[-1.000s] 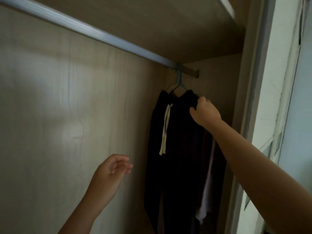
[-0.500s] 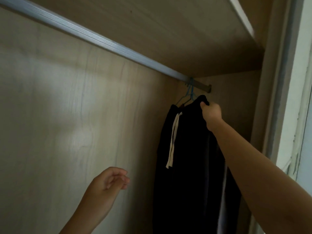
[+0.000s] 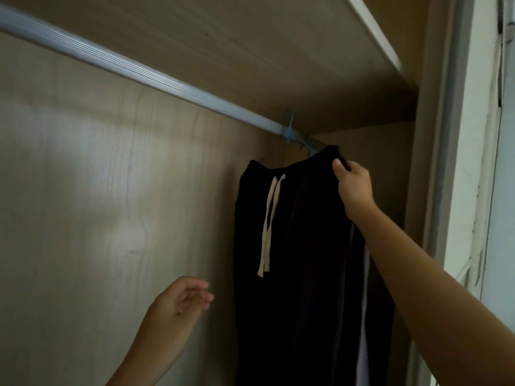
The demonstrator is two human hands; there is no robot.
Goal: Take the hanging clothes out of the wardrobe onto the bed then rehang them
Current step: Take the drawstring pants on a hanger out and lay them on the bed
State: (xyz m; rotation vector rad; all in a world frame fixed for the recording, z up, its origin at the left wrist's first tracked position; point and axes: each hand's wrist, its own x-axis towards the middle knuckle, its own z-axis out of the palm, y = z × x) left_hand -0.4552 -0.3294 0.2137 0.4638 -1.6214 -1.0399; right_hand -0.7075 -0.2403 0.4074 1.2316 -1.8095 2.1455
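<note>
The right hand (image 3: pixel 354 188) pinches the top right corner of the black drawstring trousers (image 3: pixel 292 274). Its thumb (image 3: pixel 338 166) lies on the near face of the waistband, and the other fingers are tucked behind the cloth and hidden. The grip is on fabric. I cannot tell whether it also catches the shoulder of the hanger underneath.

The left hand (image 3: pixel 178 305) hovers at 7 o'clock of the view with its fingers (image 3: pixel 201 297) loosely curled around nothing, just left of the trouser leg and not touching it.

The trousers hang in the far right end of the wardrobe, at about 3 o'clock. A white drawstring (image 3: pixel 268 224) dangles from the waist, and a pale garment (image 3: pixel 363 344) shows behind their right edge. Above them, at 1 o'clock, blue hanger hooks (image 3: pixel 289 129) sit over the hanging rail (image 3: pixel 139 72), which runs from 10 o'clock down towards the corner.

The trousers look soft, limp and fairly light, so they will probably sag and swing rather than hold a shape. Pulling on the cloth alone could slide them off the hanger or drag the garment behind along. The surer hold seems to be the hanger itself, at its neck below the hook. It would need lifting clear of the rail, while the free hand gathers the legs lower down so they do not trail.
</note>
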